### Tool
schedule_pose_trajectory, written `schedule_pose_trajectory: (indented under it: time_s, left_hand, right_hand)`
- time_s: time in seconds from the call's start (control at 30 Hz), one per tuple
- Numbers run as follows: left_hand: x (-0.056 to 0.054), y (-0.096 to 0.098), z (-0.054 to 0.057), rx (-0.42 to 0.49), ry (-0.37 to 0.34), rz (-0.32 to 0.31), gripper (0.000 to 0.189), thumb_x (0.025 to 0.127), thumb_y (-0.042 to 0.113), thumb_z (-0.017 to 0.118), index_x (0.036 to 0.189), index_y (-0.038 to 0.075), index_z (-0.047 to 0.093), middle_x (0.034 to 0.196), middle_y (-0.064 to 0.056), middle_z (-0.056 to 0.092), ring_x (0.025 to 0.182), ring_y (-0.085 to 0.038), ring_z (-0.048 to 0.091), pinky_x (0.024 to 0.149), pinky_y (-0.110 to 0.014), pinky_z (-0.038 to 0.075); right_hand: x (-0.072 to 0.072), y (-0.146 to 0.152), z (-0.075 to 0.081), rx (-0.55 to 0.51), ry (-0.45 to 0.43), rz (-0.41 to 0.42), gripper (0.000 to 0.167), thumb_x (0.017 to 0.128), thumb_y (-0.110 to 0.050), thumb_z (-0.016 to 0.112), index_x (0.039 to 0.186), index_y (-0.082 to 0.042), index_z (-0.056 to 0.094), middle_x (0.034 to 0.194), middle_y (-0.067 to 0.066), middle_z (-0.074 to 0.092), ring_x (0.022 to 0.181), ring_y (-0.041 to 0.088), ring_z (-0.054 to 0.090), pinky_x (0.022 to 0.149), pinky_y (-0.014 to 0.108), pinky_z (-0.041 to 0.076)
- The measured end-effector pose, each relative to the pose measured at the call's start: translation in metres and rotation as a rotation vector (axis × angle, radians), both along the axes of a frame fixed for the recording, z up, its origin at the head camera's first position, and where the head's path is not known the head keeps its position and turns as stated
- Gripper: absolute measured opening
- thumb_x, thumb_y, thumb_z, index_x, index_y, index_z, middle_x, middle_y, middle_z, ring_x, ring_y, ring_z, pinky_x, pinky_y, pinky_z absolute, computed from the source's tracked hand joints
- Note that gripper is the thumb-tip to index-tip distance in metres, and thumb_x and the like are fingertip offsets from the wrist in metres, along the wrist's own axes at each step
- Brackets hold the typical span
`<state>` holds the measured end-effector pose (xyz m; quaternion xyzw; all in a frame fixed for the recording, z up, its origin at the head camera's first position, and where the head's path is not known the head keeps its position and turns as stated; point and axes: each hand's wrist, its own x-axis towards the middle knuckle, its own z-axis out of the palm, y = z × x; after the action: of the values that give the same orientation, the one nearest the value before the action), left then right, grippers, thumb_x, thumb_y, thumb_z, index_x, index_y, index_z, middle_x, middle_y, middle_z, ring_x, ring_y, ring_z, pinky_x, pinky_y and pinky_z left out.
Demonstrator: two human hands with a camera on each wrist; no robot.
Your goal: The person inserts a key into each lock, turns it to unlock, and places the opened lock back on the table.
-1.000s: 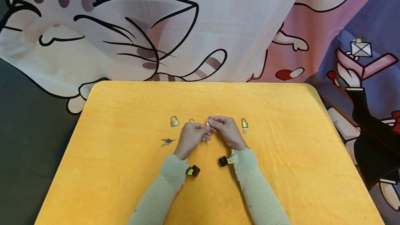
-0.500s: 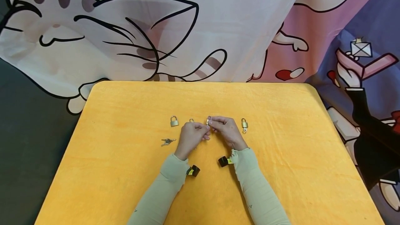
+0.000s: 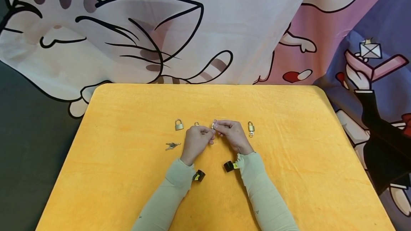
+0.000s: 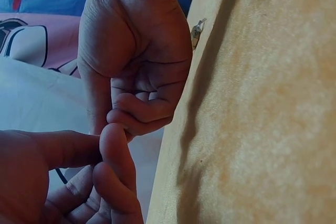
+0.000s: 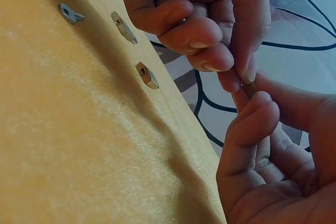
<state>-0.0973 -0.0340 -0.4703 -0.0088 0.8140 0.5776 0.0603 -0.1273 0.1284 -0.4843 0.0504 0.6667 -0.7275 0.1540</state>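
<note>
In the head view, my right hand (image 3: 233,135) pinches a small padlock with its shackle (image 3: 214,121) pointing up. My left hand (image 3: 198,139) meets it from the left, thumb and finger pinching at the padlock's lower end; what lies between these fingertips is hidden. A sliver of the padlock's brass body (image 5: 251,87) shows between the hands in the right wrist view. Up close in the left wrist view, the right hand (image 4: 136,61) comes from the top and the left hand (image 4: 79,177) from the lower left, fingertips together, covering the padlock.
On the yellow table (image 3: 289,117) lie a padlock (image 3: 179,125), another padlock (image 3: 197,124) partly behind my left hand, and a padlock with a key in it (image 3: 251,128). Several keys (image 3: 172,146) lie bunched at left. A single key (image 5: 71,13) shows in the right wrist view.
My left hand has shifted slightly left, its wrist turning a little. The right hand keeps holding the padlock almost in place.
</note>
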Motion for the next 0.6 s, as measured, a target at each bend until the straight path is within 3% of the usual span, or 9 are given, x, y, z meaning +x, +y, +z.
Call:
schedule_pose_trajectory:
  time_s: [0.33,0.6]
  left_hand:
    - [0.0017,0.0022,0.0007,-0.089,0.058,0.004,0.017,0.093,0.014,0.07,0.083,0.003,0.08,0.063,0.006,0.07,0.054,-0.01,0.068,0.051,-0.026,0.049]
    - [0.0022,0.0035,0.0016,-0.096,0.069,0.011,0.016,0.092,0.015,0.073,0.084,0.002,0.079,0.064,0.005,0.07,0.053,-0.011,0.068,0.049,-0.025,0.049]
  right_hand:
    - [0.0018,-0.0006,-0.0003,0.048,0.042,-0.006,0.026,0.093,-0.005,0.072,0.112,0.012,0.07,0.088,0.006,0.075,0.067,0.012,0.062,0.062,0.023,0.052]
    - [0.0024,-0.002,0.0018,0.067,0.036,-0.018,0.025,0.092,-0.005,0.073,0.11,0.012,0.071,0.089,0.007,0.074,0.066,0.01,0.061,0.062,0.022,0.051]
